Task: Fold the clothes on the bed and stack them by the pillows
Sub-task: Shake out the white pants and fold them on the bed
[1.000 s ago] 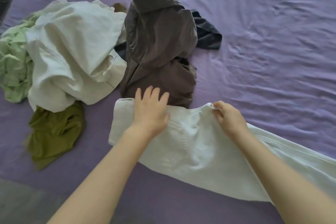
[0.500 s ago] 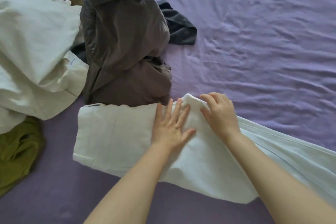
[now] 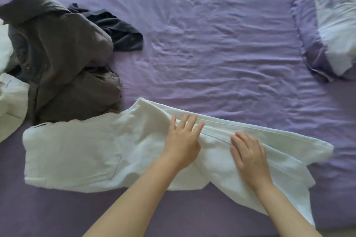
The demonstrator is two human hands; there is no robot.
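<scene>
White trousers (image 3: 81, 150) lie flat along the near side of the purple bed, waistband to the left and legs running right. My left hand (image 3: 183, 140) presses flat on the trousers' middle with fingers spread. Just to its right, my right hand (image 3: 248, 152) rests on the leg, fingers bent over a seam. A pillow (image 3: 331, 25) in a purple and white case sits at the top right.
A brown garment (image 3: 63, 59) is heaped at the left, with a dark navy piece (image 3: 123, 32) behind it and a white garment (image 3: 9, 98) at the left edge. Wrinkled purple sheet (image 3: 212, 44) stretches between the pile and the pillow.
Both hands have slid to the right along the trousers, from the waist part onto the legs. The view has swung right, bringing the pillow in and losing the green clothes.
</scene>
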